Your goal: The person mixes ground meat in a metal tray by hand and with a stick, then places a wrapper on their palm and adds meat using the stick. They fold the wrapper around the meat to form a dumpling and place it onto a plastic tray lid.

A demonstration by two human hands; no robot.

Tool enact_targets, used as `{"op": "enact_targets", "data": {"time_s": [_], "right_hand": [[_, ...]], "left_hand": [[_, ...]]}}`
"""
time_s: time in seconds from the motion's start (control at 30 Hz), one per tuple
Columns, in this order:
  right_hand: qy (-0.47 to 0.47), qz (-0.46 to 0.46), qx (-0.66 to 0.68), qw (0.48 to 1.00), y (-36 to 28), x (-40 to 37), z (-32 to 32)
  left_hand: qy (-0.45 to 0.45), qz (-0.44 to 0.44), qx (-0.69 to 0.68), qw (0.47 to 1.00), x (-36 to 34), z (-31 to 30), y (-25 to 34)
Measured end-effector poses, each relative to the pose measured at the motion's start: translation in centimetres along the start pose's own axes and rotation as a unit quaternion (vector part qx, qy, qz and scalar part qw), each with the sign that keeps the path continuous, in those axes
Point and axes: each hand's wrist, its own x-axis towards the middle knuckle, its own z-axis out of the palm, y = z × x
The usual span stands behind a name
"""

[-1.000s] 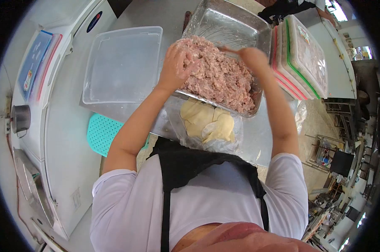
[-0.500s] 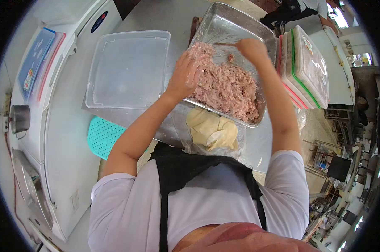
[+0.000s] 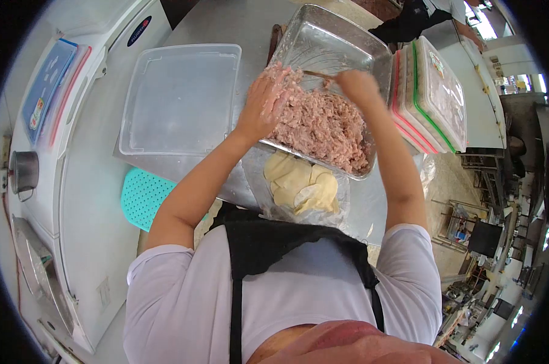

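Note:
A metal tray point(image 3: 347, 45) holds a mound of raw minced meat point(image 3: 326, 127). My left hand point(image 3: 263, 103) is at the tray's left side, its fingers curled and smeared with mince. What lies inside its palm is hidden from me. Between the fingers of my right hand point(image 3: 358, 87) is a thin brown stick-like tool point(image 3: 315, 74), which points toward my left hand above the mince. Just below the tray's near edge, a pile of pale round dough wrappers point(image 3: 301, 182) rests on clear plastic.
A translucent plastic lid or container point(image 3: 180, 100) lies left of the tray. Stacked containers with coloured rims point(image 3: 432, 97) stand at the right. A turquoise perforated stool or basket point(image 3: 145, 197) is below the table's left edge. Another person point(image 3: 417, 18) stands at the far right.
The view has shifted slightly, so everything sits a little further left. My right hand and its tool have dipped a little toward the mince. My left hand stays at the tray's left side.

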Motion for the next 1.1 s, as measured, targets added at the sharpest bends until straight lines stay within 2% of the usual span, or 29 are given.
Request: {"op": "enact_targets", "data": {"time_s": [0.07,0.13,0.2,0.27,0.3,0.37,0.4,0.47,0.53,0.6,0.63,0.7,0.77,0.8,0.87,0.93,1.03,1.07,1.1], "right_hand": [[-0.065,-0.083,-0.014,0.994,-4.4,-1.5,0.6],[-0.054,-0.083,0.001,0.995,-4.2,-4.0,-3.4],[-0.042,-0.083,0.015,0.996,-1.8,-4.7,-4.5],[-0.004,-0.042,-0.001,0.999,3.2,-3.8,-3.5],[-0.004,-0.043,-0.002,0.999,3.8,-4.2,-2.2],[0.056,-0.025,-0.029,0.998,4.5,-4.9,0.6],[0.06,-0.025,-0.03,0.997,2.8,-5.4,0.4],[-0.02,-0.123,-0.073,0.99,-2.3,-7.5,-0.6],[-0.038,-0.085,-0.065,0.994,-0.6,-7.7,-3.5],[0.012,-0.075,-0.045,0.996,3.4,-6.1,-4.1],[0.019,-0.029,-0.026,0.999,5.1,-4.6,-2.7],[0.044,-0.025,-0.012,0.999,5.9,-2.8,1.6],[0.097,-0.026,0.063,0.993,4.2,-2.8,5.9],[0.099,-0.025,0.063,0.993,2.1,-3.9,5.1],[0.012,-0.151,-0.006,0.988,-1.5,-6.1,1.2],[0.03,-0.149,0.043,0.987,0.7,-5.9,-1.1],[0.029,-0.029,-0.003,0.999,3.0,-4.4,-1.0],[0.032,-0.031,-0.005,0.999,2.3,-4.7,-0.1],[0.023,-0.093,0.006,0.995,0.6,-5.2,0.5]], "left_hand": [[0.012,0.035,0.029,0.999,0.2,0.1,-0.4],[0.017,0.025,0.014,0.999,0.2,0.2,-0.2],[0.024,0.016,-0.001,1.0,0.3,0.3,-0.2],[0.021,0.013,0.014,1.0,0.3,0.3,-0.4],[0.022,0.013,0.014,1.0,0.1,0.6,-0.6],[0.043,0.044,0.021,0.998,0.0,1.1,-1.2],[0.045,0.047,0.023,0.998,0.2,0.9,-1.0],[0.01,0.001,0.018,1.0,0.3,0.5,-0.3],[0.009,0.005,0.018,1.0,0.2,0.6,-0.5],[0.01,0.009,0.018,1.0,0.2,0.8,-0.7],[0.014,0.014,0.012,1.0,0.2,0.8,-0.8],[0.017,0.018,0.008,1.0,0.2,0.8,-0.8],[0.005,0.009,0.008,1.0,0.3,0.6,-0.6],[0.005,0.01,0.009,1.0,0.3,0.7,-0.6],[0.014,0.003,0.004,1.0,0.3,0.8,-0.7],[0.014,0.001,0.005,1.0,0.2,0.7,-0.6],[0.016,0.01,0.01,1.0,0.3,0.7,-0.6],[0.016,0.019,0.017,1.0,0.5,0.6,-0.8],[0.02,0.021,0.021,0.999,0.7,0.4,-1.0]]}}
